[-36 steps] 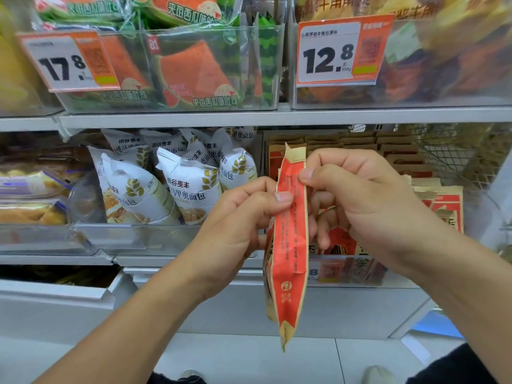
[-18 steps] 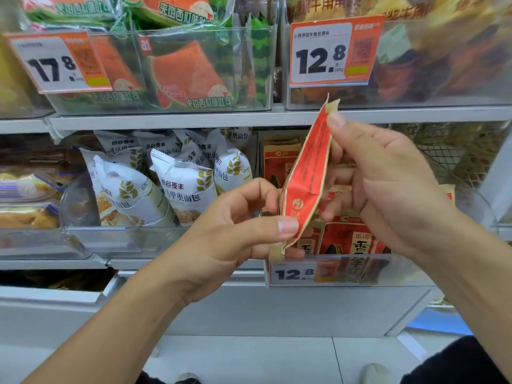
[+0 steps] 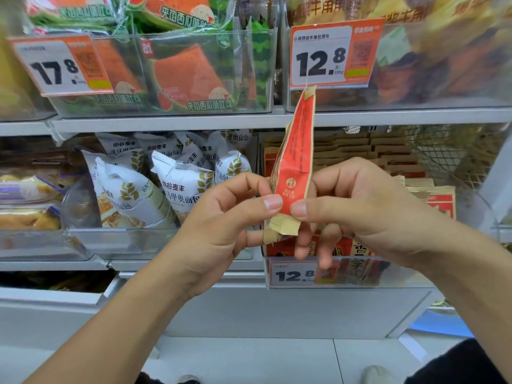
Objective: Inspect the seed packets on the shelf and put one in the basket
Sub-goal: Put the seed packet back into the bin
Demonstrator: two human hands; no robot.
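Head view: both hands (image 3: 221,228) (image 3: 357,214) pinch upright seed packet's (image 3: 295,162) lower edge.

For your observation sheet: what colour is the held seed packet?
Red with tan sealed ends, seen in the head view: seed packet.

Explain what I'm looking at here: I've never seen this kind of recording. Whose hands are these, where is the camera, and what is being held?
No machine here: a person wears a wide-angle camera on the head, looking forward and down at their own bare hands. The left hand and right hand both pinch the lower end of a red seed packet, which stands edge-on and upright. Behind is a shop shelf. More packets of the same kind sit in a clear bin at right, white bread bags at centre, and a price tag reading 12.8 above. No basket is in view.
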